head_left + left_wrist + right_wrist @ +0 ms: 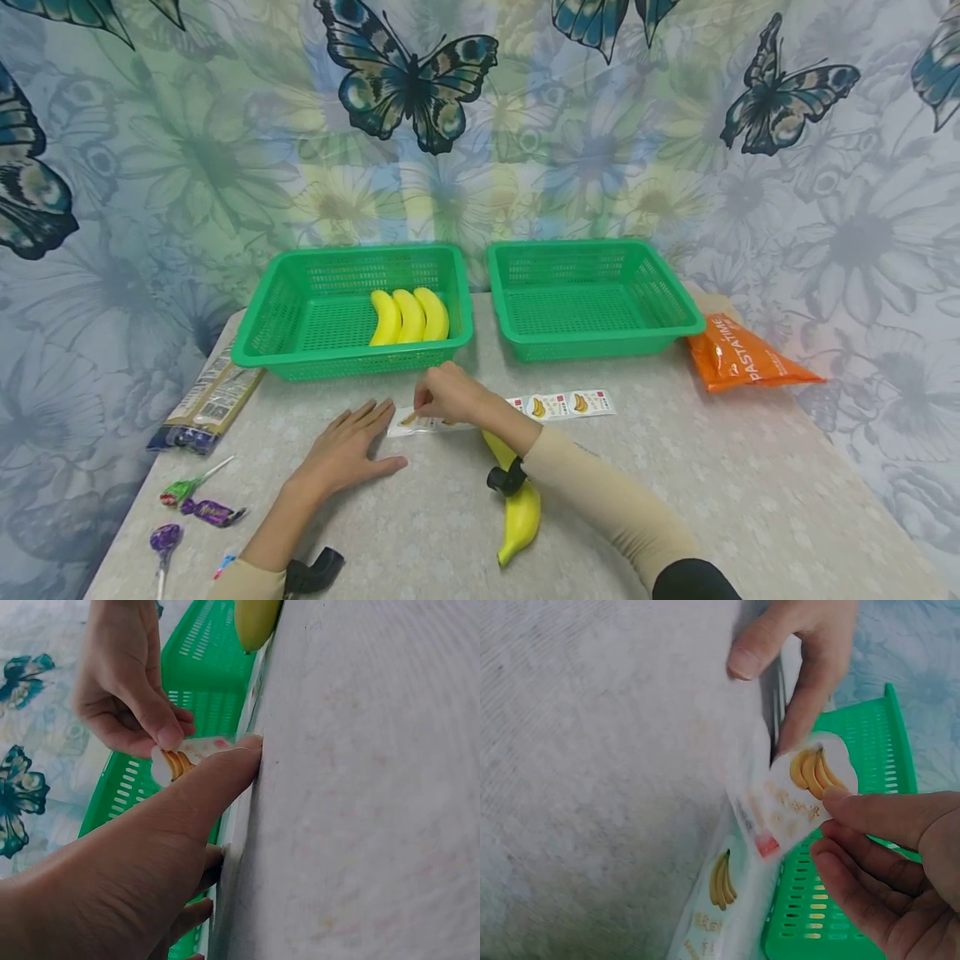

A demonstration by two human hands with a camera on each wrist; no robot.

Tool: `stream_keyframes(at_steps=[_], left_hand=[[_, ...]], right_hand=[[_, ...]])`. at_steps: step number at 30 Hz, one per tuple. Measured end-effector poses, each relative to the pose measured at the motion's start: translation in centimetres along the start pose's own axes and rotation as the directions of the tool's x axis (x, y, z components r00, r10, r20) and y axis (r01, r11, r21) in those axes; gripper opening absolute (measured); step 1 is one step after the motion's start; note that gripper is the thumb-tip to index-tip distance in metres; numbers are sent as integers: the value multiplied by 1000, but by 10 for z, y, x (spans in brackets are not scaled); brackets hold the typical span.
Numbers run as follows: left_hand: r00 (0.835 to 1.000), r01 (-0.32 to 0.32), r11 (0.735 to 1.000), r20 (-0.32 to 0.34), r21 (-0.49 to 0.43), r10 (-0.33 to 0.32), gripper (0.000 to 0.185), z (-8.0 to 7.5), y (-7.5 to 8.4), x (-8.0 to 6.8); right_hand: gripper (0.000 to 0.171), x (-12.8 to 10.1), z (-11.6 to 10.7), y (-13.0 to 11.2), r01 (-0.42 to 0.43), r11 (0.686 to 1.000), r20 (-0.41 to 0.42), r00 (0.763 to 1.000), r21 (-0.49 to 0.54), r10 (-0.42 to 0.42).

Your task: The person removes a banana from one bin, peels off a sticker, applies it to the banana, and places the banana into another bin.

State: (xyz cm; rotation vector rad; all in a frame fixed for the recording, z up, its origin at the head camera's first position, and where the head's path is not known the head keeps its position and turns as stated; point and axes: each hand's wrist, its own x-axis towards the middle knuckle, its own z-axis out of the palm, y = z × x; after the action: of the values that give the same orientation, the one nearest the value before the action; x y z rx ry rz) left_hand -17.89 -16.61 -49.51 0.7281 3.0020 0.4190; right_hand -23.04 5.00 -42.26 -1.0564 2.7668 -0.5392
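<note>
Four bananas [409, 317], two baskets [360, 363], perhaps four sweets [213, 512].

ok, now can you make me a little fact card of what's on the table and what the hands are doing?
left hand: fingers spread, at the left end of the label strip
right hand: pinches a banana-picture label
left basket: green, holds three bananas
right basket: green, next to the left one
loose banana: on the table, partly hidden by the right arm
sweets on the left: green lollipop, purple lollipop, purple wrapped sweet
packet by the right basket: orange packet
</note>
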Motion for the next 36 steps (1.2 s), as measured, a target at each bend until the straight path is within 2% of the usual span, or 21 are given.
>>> stream_keyframes(at_steps=[6,14,19,26,29,31,33,36], left_hand=[[1000,-10,1000,-15,3,10,92,1,-1,-1],[1000,-6,1000,0,9,6,94,1,-1,-1],[1000,-20,1000,-18,6,21,95,0,0,-1],[996,-66,998,-55,15,67,96,-4,3,3],[993,-93,995,-75,-40,90,97,-6,13,6],[994,-91,987,-65,-133,83,99,-6,25,7],[997,-69,965,-32,-255,63,100,-4,41,9],[999,-31,911,15,-411,41,102,3,67,11]], right_hand=[[7,-5,-6,4,-40,996,-8,999,84,41],[7,-18,-16,12,-74,973,-70,993,218,91],[7,-23,-21,17,-114,963,-86,987,244,139],[9,-29,-28,21,-122,952,-92,984,281,153],[9,-33,-35,22,-119,947,-103,982,299,156],[9,-36,-40,22,-109,954,-120,982,280,148],[9,-39,-45,22,-97,958,-134,982,269,137],[8,-44,-51,23,-80,963,-155,980,258,123]])
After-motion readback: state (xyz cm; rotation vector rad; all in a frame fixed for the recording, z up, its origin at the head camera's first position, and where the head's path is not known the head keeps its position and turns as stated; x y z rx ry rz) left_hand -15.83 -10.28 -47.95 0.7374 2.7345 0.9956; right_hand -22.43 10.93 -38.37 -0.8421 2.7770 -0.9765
